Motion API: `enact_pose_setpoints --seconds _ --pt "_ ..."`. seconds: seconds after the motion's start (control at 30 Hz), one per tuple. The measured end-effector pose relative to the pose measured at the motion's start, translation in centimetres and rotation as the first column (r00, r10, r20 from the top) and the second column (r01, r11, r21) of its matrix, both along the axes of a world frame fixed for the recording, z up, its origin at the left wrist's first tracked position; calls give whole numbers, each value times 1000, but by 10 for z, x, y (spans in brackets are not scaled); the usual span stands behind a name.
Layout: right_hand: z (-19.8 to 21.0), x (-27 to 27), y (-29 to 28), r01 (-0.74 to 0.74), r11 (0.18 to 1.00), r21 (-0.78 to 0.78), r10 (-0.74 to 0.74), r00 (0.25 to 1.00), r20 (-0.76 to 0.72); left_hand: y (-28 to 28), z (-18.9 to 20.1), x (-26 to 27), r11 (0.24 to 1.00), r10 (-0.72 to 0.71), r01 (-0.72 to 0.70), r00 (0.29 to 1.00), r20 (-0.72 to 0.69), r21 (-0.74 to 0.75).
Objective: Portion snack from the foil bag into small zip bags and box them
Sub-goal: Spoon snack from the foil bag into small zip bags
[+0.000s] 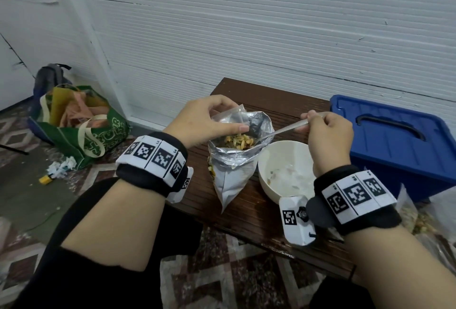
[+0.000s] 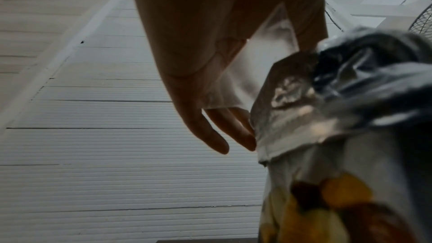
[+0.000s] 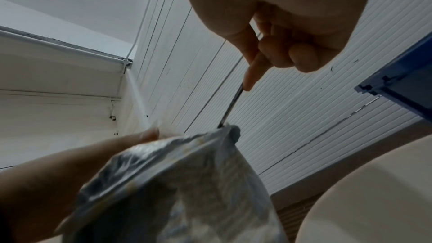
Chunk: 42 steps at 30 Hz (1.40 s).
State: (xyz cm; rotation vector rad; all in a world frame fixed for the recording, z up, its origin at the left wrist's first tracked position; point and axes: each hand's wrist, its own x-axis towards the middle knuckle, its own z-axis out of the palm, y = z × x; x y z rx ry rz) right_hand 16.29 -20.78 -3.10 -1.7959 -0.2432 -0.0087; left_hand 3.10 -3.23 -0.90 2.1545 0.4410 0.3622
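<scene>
Head view shows your left hand [image 1: 202, 121] pinching a small zip bag [image 1: 228, 117] above the open foil bag [image 1: 232, 160]. Your right hand [image 1: 328, 136] grips a spoon [image 1: 283, 129]; its bowl, beyond your fingertips, is hidden among the snack [image 1: 238, 141].

Dim, flat indoor light; blurry, backlit wrist views

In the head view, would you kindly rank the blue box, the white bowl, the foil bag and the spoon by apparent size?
1. Blue box
2. Foil bag and white bowl: too alike to rank
3. Spoon, its tip hidden in the bag
</scene>
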Motion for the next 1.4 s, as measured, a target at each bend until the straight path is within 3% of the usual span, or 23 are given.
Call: enact_pose_setpoints --seconds 0.23,0.5,0.67,0.83,1.0,1.13,1.27,1.4 --pt "22 15 -6 45 999 22 -46 998 50 7 5 -6 999 43 -43 999 25 24" --pt "42 27 -7 44 998 46 -48 993 105 12 10 -12 990 9 1 998 -69 140" --pt "45 18 4 -46 999 2 45 991 128 2 5 -3 977 -11 27 997 -78 211" --pt "48 4 14 -163 986 -25 165 971 175 -6 1 2 982 -13 21 999 -43 189" --pt "54 -11 11 -366 921 134 318 905 283 -10 -1 4 995 -4 -1 999 49 102" --pt "60 -12 4 -342 912 228 231 885 405 -5 2 2 998 54 -55 996 73 14" --pt "63 -4 -2 -206 910 361 43 910 413 2 6 -4 996 87 -86 993 82 -7" --pt "58 -2 -4 -70 947 313 -58 922 383 6 11 -8 994 70 -62 994 83 -91"
